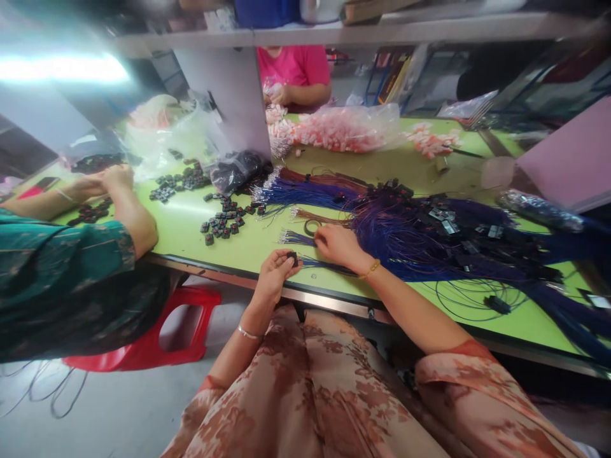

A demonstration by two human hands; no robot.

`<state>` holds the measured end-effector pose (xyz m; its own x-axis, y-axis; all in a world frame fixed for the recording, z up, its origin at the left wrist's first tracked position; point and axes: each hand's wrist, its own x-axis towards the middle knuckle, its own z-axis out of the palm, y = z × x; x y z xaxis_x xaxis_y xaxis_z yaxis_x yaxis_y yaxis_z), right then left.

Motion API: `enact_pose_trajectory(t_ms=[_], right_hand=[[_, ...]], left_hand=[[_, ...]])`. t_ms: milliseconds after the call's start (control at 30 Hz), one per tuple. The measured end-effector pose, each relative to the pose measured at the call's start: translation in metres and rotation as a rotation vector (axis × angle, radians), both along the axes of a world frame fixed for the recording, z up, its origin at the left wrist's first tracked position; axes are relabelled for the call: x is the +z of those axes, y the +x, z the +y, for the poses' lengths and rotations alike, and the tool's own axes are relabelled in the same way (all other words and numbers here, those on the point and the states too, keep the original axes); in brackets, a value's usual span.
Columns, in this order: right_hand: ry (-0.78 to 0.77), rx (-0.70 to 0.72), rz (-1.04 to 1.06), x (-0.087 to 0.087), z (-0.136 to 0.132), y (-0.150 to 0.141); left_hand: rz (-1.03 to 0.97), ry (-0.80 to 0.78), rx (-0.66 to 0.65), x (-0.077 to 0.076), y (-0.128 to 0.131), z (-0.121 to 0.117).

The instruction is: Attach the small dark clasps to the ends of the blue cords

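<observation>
My left hand point(275, 272) is at the near edge of the green table point(191, 229), its fingers pinched on a small black connector point(292, 257). My right hand point(337, 244) rests on the table just right of it, fingers curled around thin blue wires point(310, 261) that lead toward the connector. A big bundle of blue and purple wires point(420, 235) lies under and beyond my right hand. Loose black connectors point(224, 222) are scattered to the left of my hands.
A person in a green patterned sleeve point(62, 267) works at the left over more black parts. Another person in a pink shirt point(293, 70) sits across the table behind bags of pink parts point(334, 130). A red stool point(162, 331) stands below left.
</observation>
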<state>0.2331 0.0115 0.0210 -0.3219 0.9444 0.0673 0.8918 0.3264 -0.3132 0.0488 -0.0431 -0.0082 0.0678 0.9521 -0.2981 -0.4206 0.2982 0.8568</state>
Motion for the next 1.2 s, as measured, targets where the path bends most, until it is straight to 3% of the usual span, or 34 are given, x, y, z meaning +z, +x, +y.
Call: enact_pose_trajectory(t_ms=[333,567,767,933,1200], right_hand=[[-0.058,0.006,-0.207,-0.012,0.017,0.008],[-0.052,0.101,-0.170,-0.012,0.020,0.013],[-0.038,0.044,-0.205,-0.012,0.020,0.012],[0.013,0.063,-0.010,-0.008,0.025,0.003],[-0.018,0.161,0.343,0.003,0.046,-0.044]], left_hand=[[-0.012,0.001,-0.003,-0.004,0.000,0.001],[-0.029,0.008,0.000,-0.006,0.001,0.000],[-0.035,0.007,-0.002,-0.009,0.002,0.001],[-0.035,0.017,-0.009,-0.006,0.006,0.000],[-0.038,0.015,-0.008,-0.003,0.014,-0.003]])
